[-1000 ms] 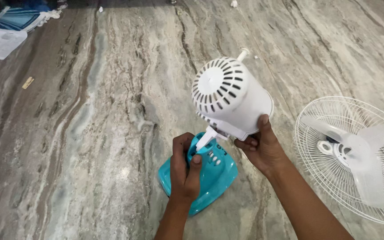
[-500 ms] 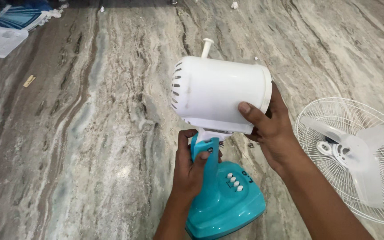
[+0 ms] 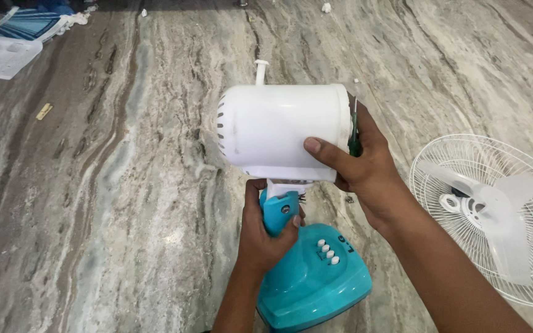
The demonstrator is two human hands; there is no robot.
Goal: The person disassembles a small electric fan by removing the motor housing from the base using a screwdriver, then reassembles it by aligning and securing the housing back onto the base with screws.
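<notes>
Nearest you, the teal fan base (image 3: 316, 280) with its row of white buttons rests on the marble floor (image 3: 124, 203). Your left hand (image 3: 266, 231) has its fingers wrapped around the teal neck (image 3: 280, 209) just above it. Your right hand (image 3: 356, 166) grips the white motor housing (image 3: 282, 132), lying on its side, and pins a green-handled screwdriver (image 3: 354, 139) against it. To your right lies the white fan guard (image 3: 495, 216) with its blades. Far left, a printed sheet (image 3: 7, 46).

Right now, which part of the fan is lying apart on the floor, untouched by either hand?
The white wire grille with blades, at right; the hands grip the motor housing and teal stand.
</notes>
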